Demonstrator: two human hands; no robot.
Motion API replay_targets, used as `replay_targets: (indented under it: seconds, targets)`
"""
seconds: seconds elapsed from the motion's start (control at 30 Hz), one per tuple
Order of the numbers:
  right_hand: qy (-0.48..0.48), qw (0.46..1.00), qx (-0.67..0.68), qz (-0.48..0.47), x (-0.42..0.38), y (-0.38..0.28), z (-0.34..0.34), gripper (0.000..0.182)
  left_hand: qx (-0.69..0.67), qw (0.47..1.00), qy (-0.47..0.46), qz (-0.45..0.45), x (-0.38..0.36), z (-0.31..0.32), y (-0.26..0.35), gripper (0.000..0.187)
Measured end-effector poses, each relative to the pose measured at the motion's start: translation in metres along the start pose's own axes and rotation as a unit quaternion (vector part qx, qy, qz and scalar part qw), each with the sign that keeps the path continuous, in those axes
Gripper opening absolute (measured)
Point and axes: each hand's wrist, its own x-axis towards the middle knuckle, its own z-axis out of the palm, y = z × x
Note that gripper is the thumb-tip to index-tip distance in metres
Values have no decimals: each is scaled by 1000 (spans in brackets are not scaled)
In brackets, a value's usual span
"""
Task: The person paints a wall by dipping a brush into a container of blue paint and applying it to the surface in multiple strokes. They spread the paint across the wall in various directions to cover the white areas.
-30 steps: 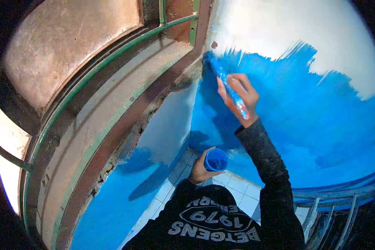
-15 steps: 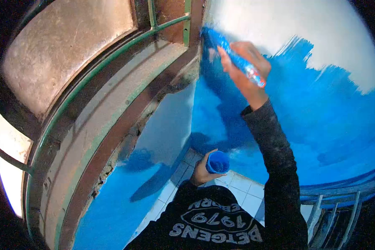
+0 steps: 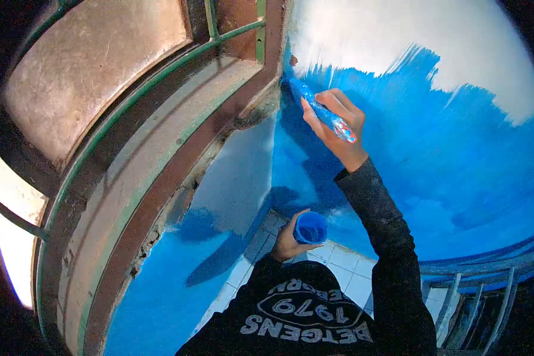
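Observation:
My right hand (image 3: pixel 345 127) is closed round a paint-smeared paintbrush (image 3: pixel 323 111). Its bristle end is against the painted wall (image 3: pixel 409 148), close to the corner by the window frame. Fresh blue covers the lower wall, with a ragged edge below the white part (image 3: pixel 457 41). Lower down, in front of my chest, my left hand (image 3: pixel 286 242) grips a blue cup (image 3: pixel 311 228) from its left side. The cup's mouth faces up and blue paint shows inside it.
To the left is a window with green metal bars (image 3: pixel 110 118) and a brown frame (image 3: pixel 160 196), its plaster edge broken. The wall beneath it is partly blue (image 3: pixel 154 291). White floor tiles (image 3: pixel 341 258) lie below. Metal rails (image 3: pixel 451 305) stand at the lower right.
My right hand and the paintbrush have moved down along the corner and slightly left. Blue now covers more of the wall near the corner. The cup stays nearly in place.

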Motion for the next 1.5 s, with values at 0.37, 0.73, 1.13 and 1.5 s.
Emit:
replay_targets:
  seconds: [0.37,0.73,1.13,1.5]
  targets:
    - [-166,982,-84,-43,63,-24,-43,24,-9,1000,0,-6,3,1,2,105]
    - [-352,929,-102,-47,-49,8,4,24,-23,999,-30,4,3,-4,-6,107]
    - [-140,952,-219,-164,127,-45,-72,23,4,1000,-15,-25,-1,-3,-7,111]
    - [-360,933,-27,2,-40,3,13,37,-18,1000,0,-3,-3,-7,-10,107]
